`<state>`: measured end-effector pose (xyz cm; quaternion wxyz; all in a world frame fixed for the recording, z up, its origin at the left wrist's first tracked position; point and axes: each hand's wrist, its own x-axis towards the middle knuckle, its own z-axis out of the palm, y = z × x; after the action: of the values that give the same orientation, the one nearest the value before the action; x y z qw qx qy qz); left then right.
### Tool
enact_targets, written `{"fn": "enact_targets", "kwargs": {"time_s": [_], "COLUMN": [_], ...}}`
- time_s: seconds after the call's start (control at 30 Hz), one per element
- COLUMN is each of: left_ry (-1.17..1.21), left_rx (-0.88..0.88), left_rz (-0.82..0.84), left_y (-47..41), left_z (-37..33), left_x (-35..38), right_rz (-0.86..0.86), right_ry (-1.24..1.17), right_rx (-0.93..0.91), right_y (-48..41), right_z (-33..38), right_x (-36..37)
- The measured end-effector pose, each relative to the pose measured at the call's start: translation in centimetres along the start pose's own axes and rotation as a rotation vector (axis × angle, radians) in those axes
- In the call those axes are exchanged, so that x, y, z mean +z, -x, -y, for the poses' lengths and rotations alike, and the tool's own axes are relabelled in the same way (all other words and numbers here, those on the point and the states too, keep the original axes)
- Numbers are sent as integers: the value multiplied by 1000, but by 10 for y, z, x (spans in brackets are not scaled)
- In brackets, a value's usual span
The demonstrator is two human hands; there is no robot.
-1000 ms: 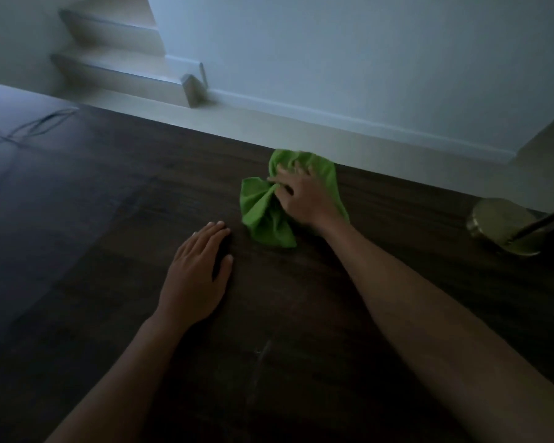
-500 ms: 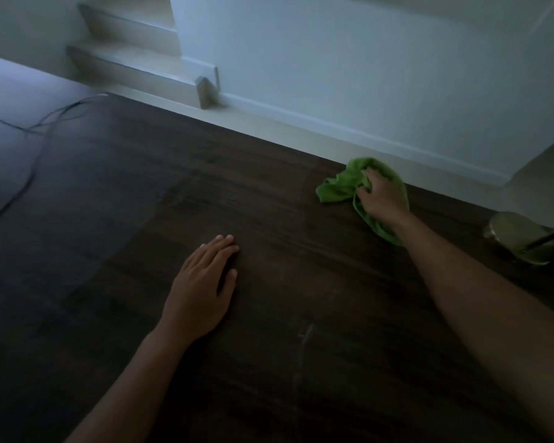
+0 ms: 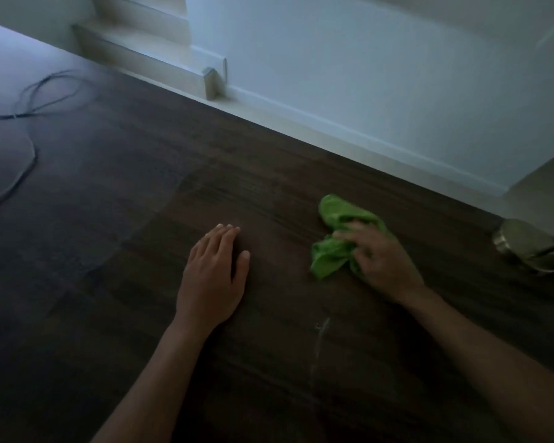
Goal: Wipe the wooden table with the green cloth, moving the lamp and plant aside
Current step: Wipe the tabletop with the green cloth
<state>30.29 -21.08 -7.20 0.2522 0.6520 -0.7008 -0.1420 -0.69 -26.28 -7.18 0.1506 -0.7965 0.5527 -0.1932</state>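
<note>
While the left hand (image 3: 212,276) lies flat on the dark wooden table (image 3: 115,238), palm down with the fingers extended and close together and the thumb held a little apart, the right hand (image 3: 383,260) is bunched over the green cloth (image 3: 331,251), fingers curled into the crumpled fabric and pressing it against the tabletop. That cloth sits to the right of the left hand, apart from it, with folds sticking out beyond the fingers toward the far edge and toward the left. At the right edge of view a round brass-coloured lamp base (image 3: 522,243) rests on the table, well apart from the cloth. A pale streak (image 3: 321,334) marks the wood between the two forearms. Dark cables (image 3: 29,129) trail across the far left of the table
</note>
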Motion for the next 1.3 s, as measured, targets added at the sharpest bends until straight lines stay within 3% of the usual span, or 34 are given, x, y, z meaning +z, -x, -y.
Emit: {"fn": "enact_targets", "kwargs": {"time_s": [0.17,0.27,0.37,0.47,0.6,0.67,0.73,0.83,0.97,1.03,1.17,1.3], "left_ry": [5,20,73,130,302,350,314,276,282,274,132,142], "left_rx": [-1,-17,-48,-61,-142,-165,-147,-113,-134,-140,-63,-16], "left_rz": [5,-15,-64,-171,-306,-298,-208,-80,-40,-64,-95,-78], "left_y": [13,21,23,19,16,16,21,41,76,89,109,118], "left_z": [3,3,1,1,6,7,7,11,22,25,36,49], "left_x": [-5,-6,-7,-7,-11,-13,-14,-16,-29,-38,-50,-58], "right_rz": [-211,-142,-17,107,216,292,303,178,-6,-21,154,285], "right_ry": [170,201,243,171,115,96,129,198,225,198,66,24], "right_rx": [384,460,238,-18,-296,-385,-343,-96,227,159,-264,-372], "right_y": [-89,-154,-189,-171,-44,13,24,-21,-95,-102,-5,116], "right_z": [-34,-20,28,76,104,90,58,18,47,95,186,190], "right_x": [-23,-2,35,65,64,46,24,9,32,56,101,81]}}
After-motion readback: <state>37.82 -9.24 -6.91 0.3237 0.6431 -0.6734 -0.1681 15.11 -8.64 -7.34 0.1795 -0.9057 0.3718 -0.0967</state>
